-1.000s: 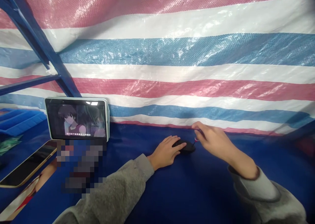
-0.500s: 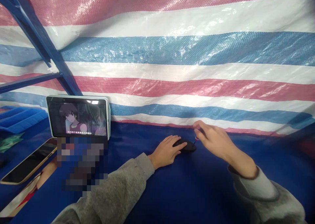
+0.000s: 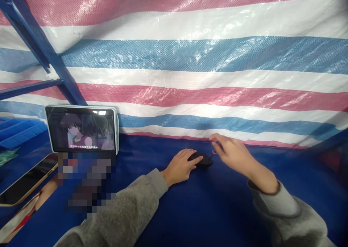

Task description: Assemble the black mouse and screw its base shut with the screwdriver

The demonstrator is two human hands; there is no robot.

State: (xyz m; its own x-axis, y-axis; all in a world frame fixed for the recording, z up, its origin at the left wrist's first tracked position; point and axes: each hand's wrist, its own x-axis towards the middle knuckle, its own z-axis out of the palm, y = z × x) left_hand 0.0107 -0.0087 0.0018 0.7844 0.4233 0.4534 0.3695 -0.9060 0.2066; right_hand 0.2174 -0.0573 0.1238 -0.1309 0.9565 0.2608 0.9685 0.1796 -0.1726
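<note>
Fingers closed, left hand (image 3: pixel 179 166) grips a mouse (image 3: pixel 205 161) near the desk's (image 3: pixel 214 207) far edge, right hand (image 3: pixel 234 153) a screwdriver (image 3: pixel 214 152) touching the mouse.

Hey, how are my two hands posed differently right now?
Your left hand lies low, fingers over the black mouse-like object; your right hand hangs higher, pinching a thin tool. The left hand's fingers reach out fairly straight, while the right hand's curl inward. Both are bare, with grey sleeves.

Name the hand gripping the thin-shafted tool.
The right hand: it grips the tool, whereas the left hand holds the black rounded object.
</note>
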